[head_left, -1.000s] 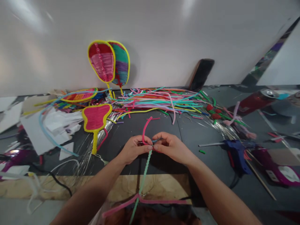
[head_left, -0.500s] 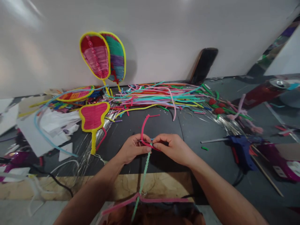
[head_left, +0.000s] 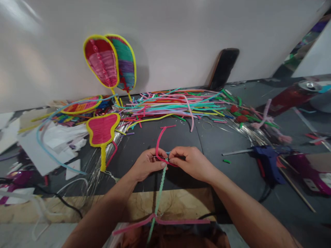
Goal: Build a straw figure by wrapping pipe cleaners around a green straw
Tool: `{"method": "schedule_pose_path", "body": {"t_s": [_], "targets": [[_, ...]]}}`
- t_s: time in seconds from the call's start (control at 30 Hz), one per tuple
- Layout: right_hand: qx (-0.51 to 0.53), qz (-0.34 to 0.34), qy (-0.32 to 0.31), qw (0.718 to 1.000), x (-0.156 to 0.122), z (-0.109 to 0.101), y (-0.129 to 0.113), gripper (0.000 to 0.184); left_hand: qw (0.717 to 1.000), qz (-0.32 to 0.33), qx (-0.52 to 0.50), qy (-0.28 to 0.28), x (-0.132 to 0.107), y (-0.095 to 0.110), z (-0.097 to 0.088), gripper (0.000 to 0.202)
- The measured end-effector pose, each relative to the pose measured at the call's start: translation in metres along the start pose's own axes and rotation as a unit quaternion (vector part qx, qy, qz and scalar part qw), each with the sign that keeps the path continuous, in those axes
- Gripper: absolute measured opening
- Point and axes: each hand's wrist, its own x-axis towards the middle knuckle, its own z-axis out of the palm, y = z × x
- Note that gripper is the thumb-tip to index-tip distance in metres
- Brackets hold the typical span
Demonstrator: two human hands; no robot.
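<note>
My left hand (head_left: 148, 164) is closed, thumb against fingers, around the top of a twisted light green pipe cleaner stem (head_left: 161, 184). Close beside it, my right hand (head_left: 188, 162) pinches a red pipe cleaner (head_left: 157, 141) where it crosses the stem's top. The red piece bends upward over my left fingers, with its tip folded sideways. A bit of blue shows between the hands, and the exact crossing is partly hidden by fingertips. Lower on the stem, a pink pipe cleaner (head_left: 183, 221) is wrapped around it, its two ends spreading left and right.
A pile of coloured pipe cleaners (head_left: 170, 106) lies behind my hands. Yellow-rimmed fans (head_left: 102, 62) lean on the wall, and a pink one (head_left: 103, 131) lies left. Right are a blue glue gun (head_left: 267, 165), a red can (head_left: 287, 98) and a leaning phone (head_left: 223, 69).
The view has shifted slightly. Both hands keep the same grip on the pipe cleaners, in almost the same place.
</note>
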Motion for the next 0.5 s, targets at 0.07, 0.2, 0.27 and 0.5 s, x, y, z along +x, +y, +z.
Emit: {"method": "schedule_pose_path", "body": {"t_s": [0.07,0.2,0.27,0.5], "targets": [[-0.017,-0.006,0.006,1.0,0.0001,0.0005,0.0,0.011,1.0,0.004,-0.001,0.003,0.0001,0.0004,0.0004,0.038],[-0.054,-0.026,0.011,0.998,0.0004,0.0015,-0.0011,0.01,1.0,0.013,0.007,0.025,0.0002,0.0007,0.004,0.031],[-0.058,-0.029,0.007,0.998,0.0008,0.0023,-0.0014,0.01,0.999,0.017,0.01,0.033,0.0003,0.0002,0.006,0.027],[-0.064,-0.065,0.07,0.993,0.0016,0.0038,0.0019,0.01,0.997,0.042,-0.022,0.066,0.0026,0.0028,0.0057,0.021]]}}
